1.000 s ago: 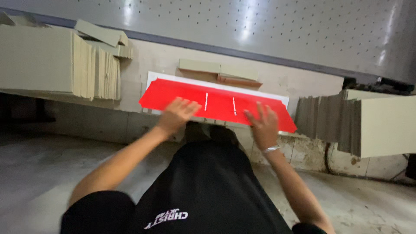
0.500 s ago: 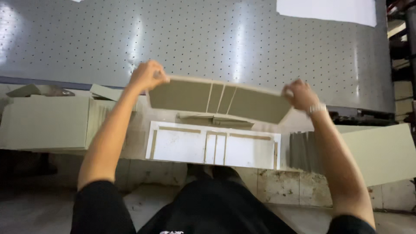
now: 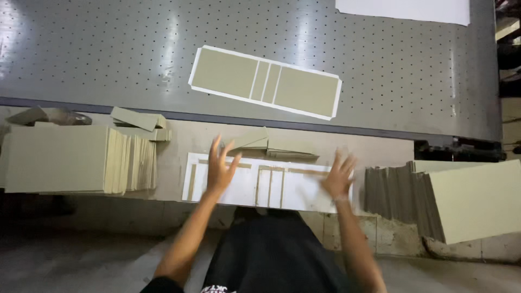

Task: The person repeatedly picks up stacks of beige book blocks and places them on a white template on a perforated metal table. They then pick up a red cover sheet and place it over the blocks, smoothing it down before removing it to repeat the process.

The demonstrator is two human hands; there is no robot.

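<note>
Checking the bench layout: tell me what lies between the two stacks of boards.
In the head view, a white template and loose board scraps, with both hands over them.

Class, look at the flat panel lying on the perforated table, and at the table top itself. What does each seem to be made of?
The panel: probably greyboard pieces on white paper, matte olive-grey faces with a white border showing around them. The table top: apparently metal with a grey semi-gloss finish, since it has regular rows of small holes and reflects streaks of light.

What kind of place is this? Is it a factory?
Probably a workshop that makes book covers or boxes. There is a big perforated metal table, a glued board panel lying on it, and stacks of cut greyboard along the bench.
</note>
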